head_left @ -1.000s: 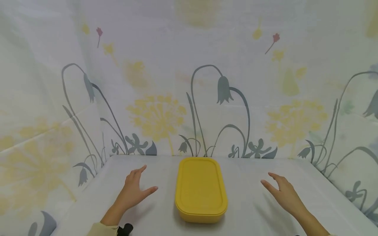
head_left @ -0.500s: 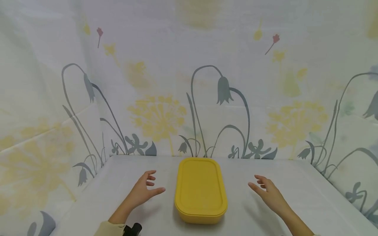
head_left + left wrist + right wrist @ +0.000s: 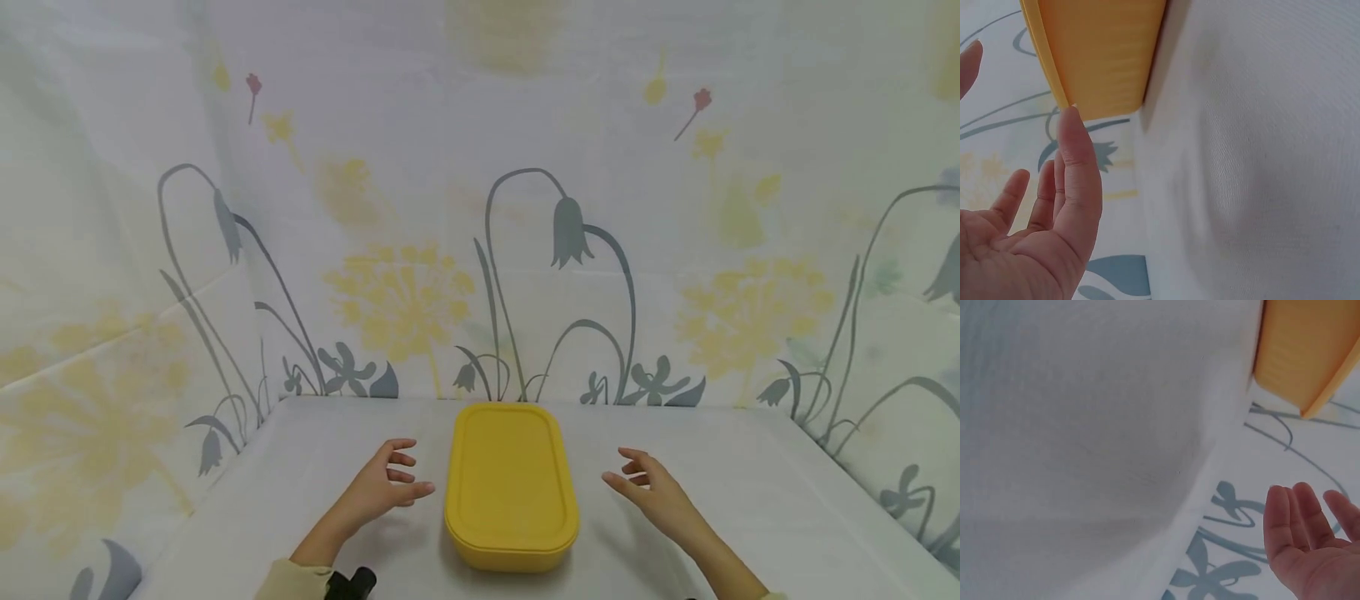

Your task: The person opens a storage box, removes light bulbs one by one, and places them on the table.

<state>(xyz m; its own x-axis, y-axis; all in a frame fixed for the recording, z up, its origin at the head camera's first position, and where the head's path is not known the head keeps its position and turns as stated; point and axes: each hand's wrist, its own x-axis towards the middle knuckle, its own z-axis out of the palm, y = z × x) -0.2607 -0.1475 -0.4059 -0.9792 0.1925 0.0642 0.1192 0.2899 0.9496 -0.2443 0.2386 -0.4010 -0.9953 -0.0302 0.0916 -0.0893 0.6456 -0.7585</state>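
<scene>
A yellow lidded box (image 3: 512, 483), rectangular with rounded corners, sits on the white table with its lid on. My left hand (image 3: 378, 487) hovers to its left, fingers apart and relaxed, thumb pointing toward the box. On the other side my right hand (image 3: 656, 496) is held above the table, its fingers also loosely spread toward the box. Neither hand holds anything. The left wrist view shows the box's side wall (image 3: 1104, 56) beyond the left fingers (image 3: 1079, 169). In the right wrist view, the relaxed right fingers (image 3: 1279, 519) are apart from the box (image 3: 1304, 356).
The white-covered table (image 3: 750, 500) runs back to a hanging cloth (image 3: 420, 108) printed with grey bellflowers and yellow blossoms. This cloth also encloses the left and right sides. A black device (image 3: 351, 583) is strapped at the left wrist, by a beige sleeve (image 3: 296, 579).
Both hands have moved inward, the left one rightward and the right one leftward, nearer the box. Their fingers have curved slightly. The box has stayed in place.
</scene>
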